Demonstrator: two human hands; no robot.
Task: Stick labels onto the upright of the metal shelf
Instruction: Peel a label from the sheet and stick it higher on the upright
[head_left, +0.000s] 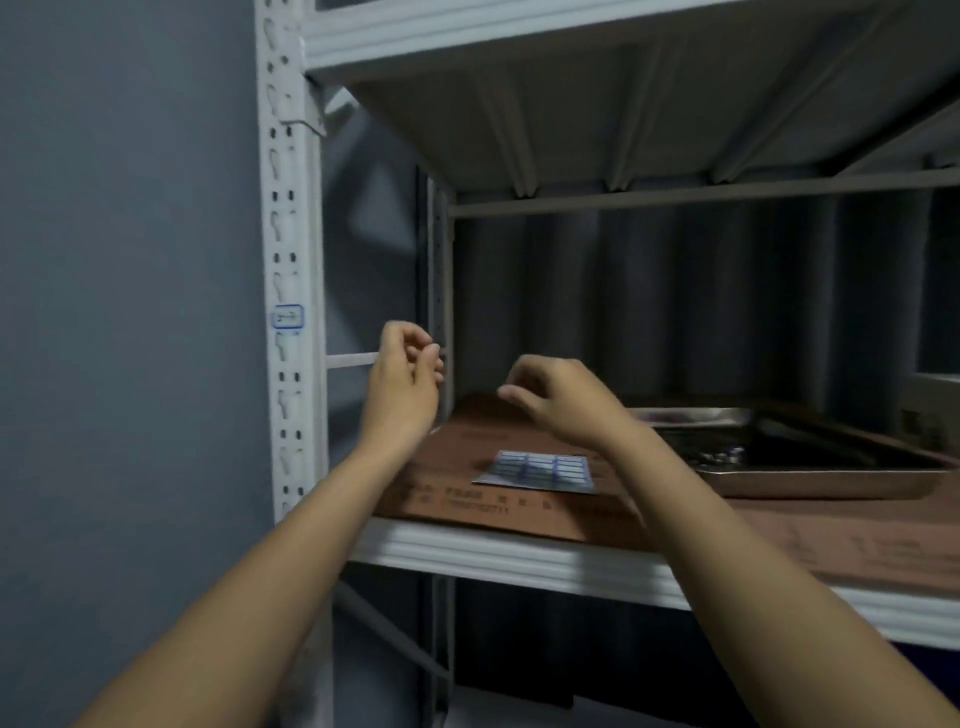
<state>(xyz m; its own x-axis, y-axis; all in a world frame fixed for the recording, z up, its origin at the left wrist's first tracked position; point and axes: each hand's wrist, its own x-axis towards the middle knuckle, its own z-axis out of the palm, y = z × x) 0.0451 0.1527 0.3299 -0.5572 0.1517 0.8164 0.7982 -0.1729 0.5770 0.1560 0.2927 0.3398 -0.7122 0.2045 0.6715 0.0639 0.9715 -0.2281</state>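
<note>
I see the metal shelf (498, 558) with its white upright (291, 260) at left; one blue-edged label (288, 317) is stuck on it. Cardboard (467, 499) carries the label sheet (537, 470). My left hand (408, 379) and right hand (563, 397) hover apart, fingers curled; any hold I cannot tell.

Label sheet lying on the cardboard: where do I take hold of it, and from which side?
Pinch the near left corner of the label sheet, coming from the front. The sheet lies flat on the cardboard, and that corner looks nearest the shelf's open front, so a thumb can probably slip under it there. The right hand hovers just above it.
</note>
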